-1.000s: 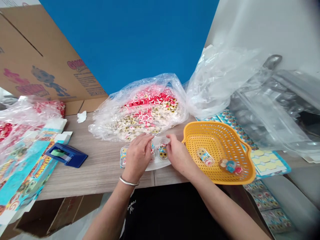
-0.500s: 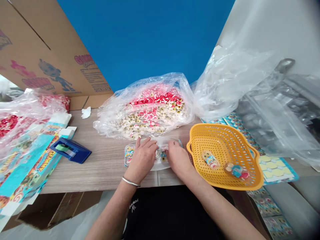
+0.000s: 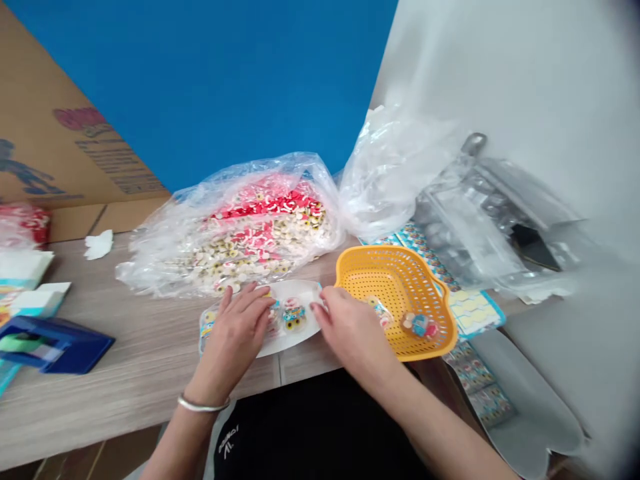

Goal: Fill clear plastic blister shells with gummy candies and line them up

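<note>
A white oblong sheet (image 3: 305,293) lies on the table in front of me, with small clear packs of gummy candy (image 3: 293,315) on it. My left hand (image 3: 239,333) rests over the sheet's left part with its fingers stretched out, hiding some of the packs. Another candy pack (image 3: 206,327) shows left of that hand. My right hand (image 3: 353,327) is at the sheet's right end, its thumb and curled fingers closed around the edge. The fingertips are partly hidden.
A yellow basket (image 3: 447,300) holding a few candy packs stands right of my right hand. Behind the sheet lies a clear bag of loose gummies (image 3: 265,233). A blue tape dispenser (image 3: 80,350) is at left, a bag of clear plastic pieces (image 3: 480,220) at right.
The view has turned to the right, so things sit further left. My right hand has shifted from atop the candy packs to the sheet's right edge, uncovering a pack.
</note>
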Available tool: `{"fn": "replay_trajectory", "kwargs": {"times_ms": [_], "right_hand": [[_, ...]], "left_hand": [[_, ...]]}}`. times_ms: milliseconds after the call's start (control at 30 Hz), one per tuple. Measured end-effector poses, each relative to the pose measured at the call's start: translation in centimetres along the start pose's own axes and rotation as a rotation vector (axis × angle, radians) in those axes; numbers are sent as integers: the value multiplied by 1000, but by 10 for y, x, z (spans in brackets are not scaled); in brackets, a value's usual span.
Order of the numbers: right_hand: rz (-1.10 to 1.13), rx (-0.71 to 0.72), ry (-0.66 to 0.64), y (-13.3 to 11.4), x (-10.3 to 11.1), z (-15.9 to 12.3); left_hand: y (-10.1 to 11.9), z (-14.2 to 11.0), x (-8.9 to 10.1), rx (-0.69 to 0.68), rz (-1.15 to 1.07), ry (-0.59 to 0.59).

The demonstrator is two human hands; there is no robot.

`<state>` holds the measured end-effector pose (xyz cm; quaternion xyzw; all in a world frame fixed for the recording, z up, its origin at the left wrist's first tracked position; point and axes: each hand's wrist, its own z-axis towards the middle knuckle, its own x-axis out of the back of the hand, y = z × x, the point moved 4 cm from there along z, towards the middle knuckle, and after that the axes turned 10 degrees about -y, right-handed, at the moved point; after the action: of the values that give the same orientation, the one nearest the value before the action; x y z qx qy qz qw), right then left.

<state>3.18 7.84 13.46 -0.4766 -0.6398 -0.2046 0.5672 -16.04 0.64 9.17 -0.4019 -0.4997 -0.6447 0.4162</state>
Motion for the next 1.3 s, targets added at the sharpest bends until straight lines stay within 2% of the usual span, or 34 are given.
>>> {"fn": "replay_trajectory", "kwargs": {"times_ms": [100,200,300,400,467,567,633,700,800,867,1100,1200,1233,1300], "right_hand": [[-152,-228,-31,57,15,-13],[-260,-289,-232,100,-3,-9],[-262,-243,-345,123,-14,0],[-283,-214,-363,139,3,3],[-324,-214,-380,148,20,1],[-379,-199,-483,155,29,-5],[-408,-188,-570,153,20,-8],[-429,-177,-632,149,7,-9],[-440,-162,-671,146,-8,-9],[-425,-156,-664,149,-11,-8],[-248,-119,-547,174,11,-3],[3,12,-507,167,20,-5],[145,75,-473,161,23,-7],[412,178,-377,144,28,-13]], "left_hand": [[12,4,6,-55,-36,101],[38,13,4,-124,-103,146],[64,22,-5,-210,-150,118],[80,26,-10,-262,-180,85],[91,26,-14,-316,-194,18],[113,25,-23,-465,-206,-162],[129,24,-32,-528,-200,-251],[141,24,-41,-521,-174,-274],[147,25,-50,-476,-124,-250],[147,26,-53,-463,-115,-238],[140,27,-53,-451,-252,-227],[139,27,-48,-419,-432,-150],[138,28,-46,-364,-531,-112],[134,33,-44,-161,-803,-69]]}}
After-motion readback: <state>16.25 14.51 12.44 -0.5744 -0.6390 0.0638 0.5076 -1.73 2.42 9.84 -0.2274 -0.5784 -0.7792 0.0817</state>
